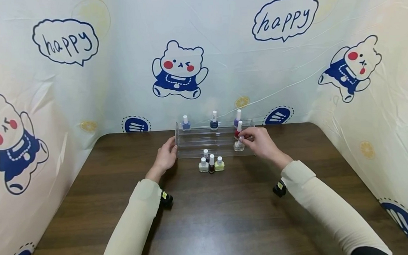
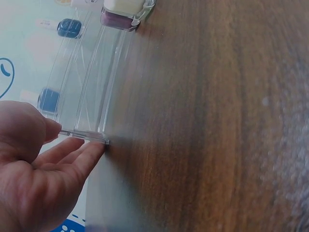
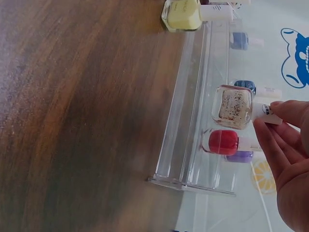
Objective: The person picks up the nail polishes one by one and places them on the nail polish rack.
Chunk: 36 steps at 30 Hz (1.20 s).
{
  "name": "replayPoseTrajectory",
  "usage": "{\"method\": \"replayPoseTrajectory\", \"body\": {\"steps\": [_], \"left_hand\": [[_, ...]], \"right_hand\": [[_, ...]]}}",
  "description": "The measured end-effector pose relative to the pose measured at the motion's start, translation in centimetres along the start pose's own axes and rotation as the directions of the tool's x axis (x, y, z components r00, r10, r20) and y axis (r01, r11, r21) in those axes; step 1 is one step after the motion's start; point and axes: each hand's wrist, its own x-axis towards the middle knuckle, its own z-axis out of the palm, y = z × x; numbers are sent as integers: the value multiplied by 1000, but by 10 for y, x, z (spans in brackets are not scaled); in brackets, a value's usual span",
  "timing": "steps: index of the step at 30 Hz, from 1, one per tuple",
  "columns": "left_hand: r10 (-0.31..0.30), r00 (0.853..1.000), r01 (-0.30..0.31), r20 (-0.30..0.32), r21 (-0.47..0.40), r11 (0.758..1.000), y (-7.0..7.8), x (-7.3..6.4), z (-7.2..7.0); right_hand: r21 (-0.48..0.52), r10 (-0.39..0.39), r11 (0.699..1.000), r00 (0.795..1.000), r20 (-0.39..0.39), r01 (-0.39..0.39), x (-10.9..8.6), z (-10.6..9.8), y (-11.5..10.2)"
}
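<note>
Rack (image 1: 209,139) with blue, purple, red bottles (image 1: 214,125)

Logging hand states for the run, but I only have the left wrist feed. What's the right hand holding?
Observer: The right hand pinches the white cap of a squarish clear-glass bottle with a speckled look.
Operator: Anything close to it?
Observer: Yes. A red polish bottle with a white cap stands near the right end of the clear plastic tiered rack.
Operator: Any bottle on the table outside my frame?
Observer: A squarish yellow bottle with a white cap stands on the brown wood-grain table, in front of the rack.
</note>
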Motion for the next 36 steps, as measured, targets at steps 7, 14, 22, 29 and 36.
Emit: {"method": "replayPoseTrajectory", "body": {"steps": [7,14,22,29,36], "left_hand": [[4,1000,-4,-3,4,1000,-2,1,1],[-3,1000,3,-2,8,1000,-1,2,1],[-16,1000,16,7,-3,1000,-1,0,0],[-16,1000,16,6,2,1000,-3,0,1],[-14,1000,14,-5,4,1000,-3,0,2]], "right_hand": [[-12,-4,1000,1000,0,4,3,3,6],[-33,24,999,1000,12,-24,2,7,13],[-31,16,999,1000,3,-16,4,11,21],[-30,28,999,1000,9,-28,4,13,23],[-30,62,998,998,14,-61,3,14,23]]}}
